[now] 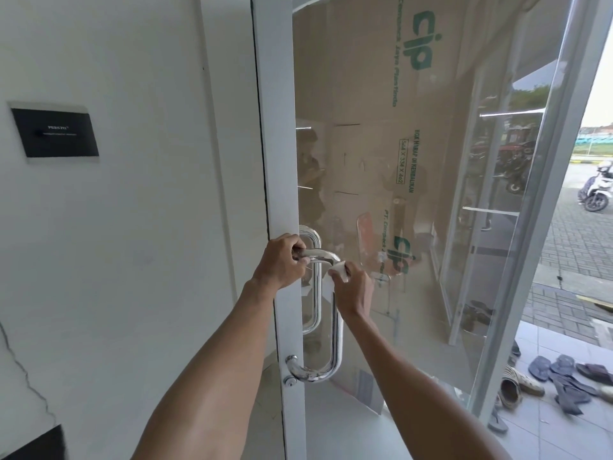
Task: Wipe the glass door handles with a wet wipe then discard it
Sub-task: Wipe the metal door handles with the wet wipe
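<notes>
1. Left hand, center frame: fingers wrapped around the top bend of the near chrome handle, clamped on the bar close to the white door frame.
2. Right hand, just right of the left: pinching a white wet wipe against the same handle, right at the upper curve where the bar turns down. Fingers closed over the wipe; wipe touches the chrome.
3. The two hands are near each other but not touching; a short stretch of bare bar shows between them.
4. Near handle is a U-shaped loop running from mid-frame down to lower center, where it joins the frame at a round mount. Keyhole cylinder sits just below that mount.
5. Second chrome handle on the far side of the glass door, seen through the pane, behind the left hand. No hand on it.
6. Cardboard with green "cjp" print shows behind the glass, upper center-right.
7. Black wall plaque, left of frame, on the white wall.
8. Pile of sandals on the tiled floor, lower right, outside the door.
9. Scooter parked at the right edge, on paving.
</notes>
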{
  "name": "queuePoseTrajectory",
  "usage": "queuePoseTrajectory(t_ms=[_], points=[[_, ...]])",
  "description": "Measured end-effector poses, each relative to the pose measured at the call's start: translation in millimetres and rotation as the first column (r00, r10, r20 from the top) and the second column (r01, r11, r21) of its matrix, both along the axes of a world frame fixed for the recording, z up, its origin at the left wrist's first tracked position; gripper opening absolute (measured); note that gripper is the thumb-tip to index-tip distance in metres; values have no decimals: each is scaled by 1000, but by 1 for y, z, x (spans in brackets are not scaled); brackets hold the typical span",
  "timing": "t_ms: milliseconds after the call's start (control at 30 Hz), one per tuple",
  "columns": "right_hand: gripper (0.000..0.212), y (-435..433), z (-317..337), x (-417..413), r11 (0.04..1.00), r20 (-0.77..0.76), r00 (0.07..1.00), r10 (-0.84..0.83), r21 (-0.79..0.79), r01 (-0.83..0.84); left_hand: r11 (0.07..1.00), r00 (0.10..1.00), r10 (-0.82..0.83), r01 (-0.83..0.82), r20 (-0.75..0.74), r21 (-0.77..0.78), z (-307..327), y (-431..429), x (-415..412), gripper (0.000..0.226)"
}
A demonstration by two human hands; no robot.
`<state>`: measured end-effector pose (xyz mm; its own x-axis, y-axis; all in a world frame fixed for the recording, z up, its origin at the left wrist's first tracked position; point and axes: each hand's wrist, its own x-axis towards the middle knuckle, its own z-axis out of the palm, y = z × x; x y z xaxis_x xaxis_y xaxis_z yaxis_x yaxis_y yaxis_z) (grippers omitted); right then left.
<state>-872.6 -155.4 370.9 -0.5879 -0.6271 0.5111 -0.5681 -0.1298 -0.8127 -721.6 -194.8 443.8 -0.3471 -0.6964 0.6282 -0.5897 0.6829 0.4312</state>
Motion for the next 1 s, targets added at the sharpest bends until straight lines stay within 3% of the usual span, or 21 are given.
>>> queuePoseTrajectory(t_ms=[167, 433, 600, 700, 833, 1000], points=[[19, -3, -16, 0, 999, 17, 1000, -2, 42, 1, 1000, 999, 13, -13, -36, 5, -2, 0, 0, 15], [15, -1, -63, -2, 946, 81, 996, 42, 316, -66, 1000, 999, 20, -19, -45, 19, -1, -8, 2, 20], [26, -7, -29, 1, 991, 58, 998, 14, 132, -21, 1000, 997, 19, -18, -75, 12, -3, -15, 2, 21], [13, -17, -4, 2, 999, 30, 999, -12, 35, 11, 1000, 998, 13, -12, -64, 18, -2, -19, 3, 20], [13, -27, -9, 1, 999, 11, 1000, 0, 33, -1, 1000, 998, 15, -13, -67, 20, -1, -23, 3, 21], [20, -27, -55, 10, 998, 109, 994, -17, 60, 11, 1000, 997, 10, -9, -82, 7, -2, -24, 3, 20]])
